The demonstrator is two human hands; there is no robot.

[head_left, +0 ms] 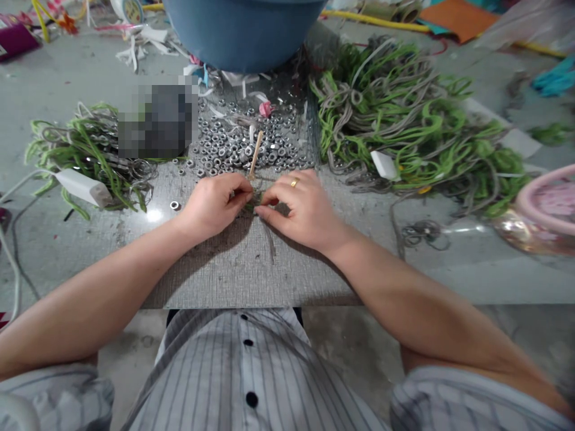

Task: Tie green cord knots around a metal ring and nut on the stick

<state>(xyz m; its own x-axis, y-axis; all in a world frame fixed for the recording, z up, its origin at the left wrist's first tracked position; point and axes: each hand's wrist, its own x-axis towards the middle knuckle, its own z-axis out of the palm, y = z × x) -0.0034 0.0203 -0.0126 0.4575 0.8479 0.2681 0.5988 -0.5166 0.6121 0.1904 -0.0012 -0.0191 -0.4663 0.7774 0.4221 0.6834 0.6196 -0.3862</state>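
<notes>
My left hand (pixel 215 202) and my right hand (pixel 302 208) meet over a grey board (pixel 242 263), fingers pinched together on a small bundle of green and grey cord (pixel 255 202). A thin wooden stick (pixel 256 154) rises from between the fingertips, leaning away from me. A gold ring shows on my right hand. Just beyond the hands lies a heap of several small metal washers (pixel 242 143). One loose washer (pixel 174 205) lies left of my left hand.
A big tangle of green and grey cords (pixel 417 126) fills the right side, a smaller one (pixel 90 152) the left. A blue basin (pixel 245 30) stands at the back. A white block (pixel 83 187) lies left, a pink-rimmed item (pixel 550 200) far right.
</notes>
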